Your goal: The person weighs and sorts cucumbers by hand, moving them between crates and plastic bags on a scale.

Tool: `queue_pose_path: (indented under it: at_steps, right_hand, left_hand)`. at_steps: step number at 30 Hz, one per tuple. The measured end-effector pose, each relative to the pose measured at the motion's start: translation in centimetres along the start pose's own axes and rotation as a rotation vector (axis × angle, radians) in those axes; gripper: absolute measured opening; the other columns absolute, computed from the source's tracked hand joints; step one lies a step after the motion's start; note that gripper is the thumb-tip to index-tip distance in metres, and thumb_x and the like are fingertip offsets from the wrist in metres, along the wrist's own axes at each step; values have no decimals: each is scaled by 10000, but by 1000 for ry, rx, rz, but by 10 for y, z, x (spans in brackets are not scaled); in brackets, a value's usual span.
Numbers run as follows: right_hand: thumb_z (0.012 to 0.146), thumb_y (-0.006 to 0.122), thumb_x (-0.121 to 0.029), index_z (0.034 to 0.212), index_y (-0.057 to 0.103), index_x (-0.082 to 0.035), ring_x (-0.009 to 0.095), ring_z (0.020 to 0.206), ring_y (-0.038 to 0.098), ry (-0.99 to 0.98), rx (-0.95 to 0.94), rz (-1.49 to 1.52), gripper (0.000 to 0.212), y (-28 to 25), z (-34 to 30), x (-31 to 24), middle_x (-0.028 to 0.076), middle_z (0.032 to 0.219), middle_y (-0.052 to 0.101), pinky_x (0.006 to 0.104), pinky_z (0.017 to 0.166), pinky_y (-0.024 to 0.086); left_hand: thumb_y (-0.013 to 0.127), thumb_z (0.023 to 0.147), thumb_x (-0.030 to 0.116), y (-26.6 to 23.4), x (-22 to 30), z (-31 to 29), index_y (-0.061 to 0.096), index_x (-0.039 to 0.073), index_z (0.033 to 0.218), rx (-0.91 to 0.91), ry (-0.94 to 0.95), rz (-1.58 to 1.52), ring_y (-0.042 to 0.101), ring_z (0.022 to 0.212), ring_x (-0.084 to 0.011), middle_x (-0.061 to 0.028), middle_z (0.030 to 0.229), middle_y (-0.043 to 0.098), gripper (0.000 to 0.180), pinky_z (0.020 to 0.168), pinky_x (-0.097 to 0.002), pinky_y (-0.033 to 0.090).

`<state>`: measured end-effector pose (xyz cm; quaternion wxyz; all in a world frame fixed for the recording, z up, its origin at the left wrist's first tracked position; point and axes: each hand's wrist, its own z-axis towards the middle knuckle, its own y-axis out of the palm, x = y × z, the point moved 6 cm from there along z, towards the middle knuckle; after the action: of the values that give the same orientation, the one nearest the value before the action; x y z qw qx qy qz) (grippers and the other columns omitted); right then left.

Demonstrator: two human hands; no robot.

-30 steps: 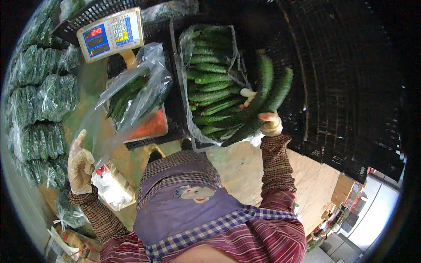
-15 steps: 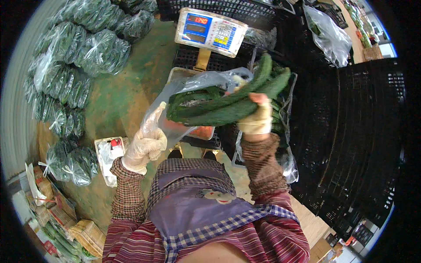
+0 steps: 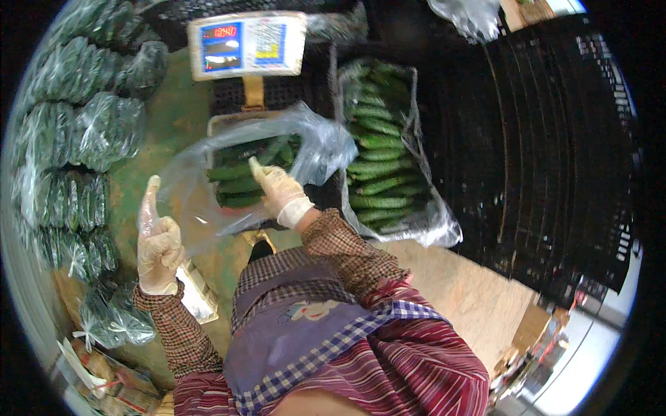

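A clear plastic bag (image 3: pixel 198 170) with several long green cucumbers (image 3: pixel 232 173) inside lies over the pan of a scale (image 3: pixel 248 45). My left hand (image 3: pixel 158 253), in a pale glove, is closed on the bag's left edge, with one finger pointing up along the film. Resting over the right end of the cucumbers is my gloved right hand (image 3: pixel 281 194). One of its fingers stretches out and seems to grip nothing; the others are partly hidden. To the right stands a plastic-lined crate holding a stack of cucumbers (image 3: pixel 378 163).
Filled bags of green vegetables (image 3: pixel 73 132) line the left side. Black plastic crates (image 3: pixel 548 166) form a wall on the right. A white tray (image 3: pixel 198 291) lies on the floor near my left forearm. Crumpled clear plastic (image 3: pixel 468 15) hangs at the back right.
The cucumbers my right hand carried are down in the bag, and that hand has moved left and lower. My view has shifted right, showing the lined crate fully. The scale's display reading has changed.
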<state>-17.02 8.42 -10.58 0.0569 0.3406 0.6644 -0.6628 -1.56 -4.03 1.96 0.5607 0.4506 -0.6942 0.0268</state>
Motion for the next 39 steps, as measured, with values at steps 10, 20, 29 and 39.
queue_pose_path:
  at_steps: [10, 20, 29, 39]
  right_hand:
    - [692, 707, -269, 1369, 238, -63, 251, 862, 567, 658, -355, -451, 849, -22, -186, 240, 118, 994, 549, 385, 643, 498]
    - [596, 780, -457, 1297, 317, 22, 288, 1020, 517, 406, -607, -374, 967, 13, -186, 277, 157, 1080, 533, 388, 786, 467]
    - [512, 799, -544, 1125, 468, 43, 278, 988, 549, 425, -692, -332, 912, 6, -173, 272, 162, 997, 578, 403, 759, 481]
    - [515, 801, -527, 1085, 518, -8, 274, 956, 567, 523, -653, -296, 822, 16, -191, 259, 137, 1011, 583, 410, 741, 487]
  left_hand:
    - [584, 744, 20, 33, -8, 19, 76, 70, 1421, 57, 14, 228, 300, 378, -21, 21, 558, 414, 848, 325, -146, 241]
    - [566, 754, 41, 53, -27, 21, 97, 84, 1422, 163, 3, 337, 278, 362, -21, 24, 542, 401, 818, 314, -154, 227]
    - [539, 769, 52, 53, -29, 13, 92, 91, 1423, 175, 7, 358, 259, 344, -22, 34, 519, 361, 793, 298, -150, 209]
    - [546, 772, 61, 46, -32, 6, 87, 89, 1423, 204, 12, 332, 249, 348, -19, 48, 507, 344, 797, 299, -154, 208]
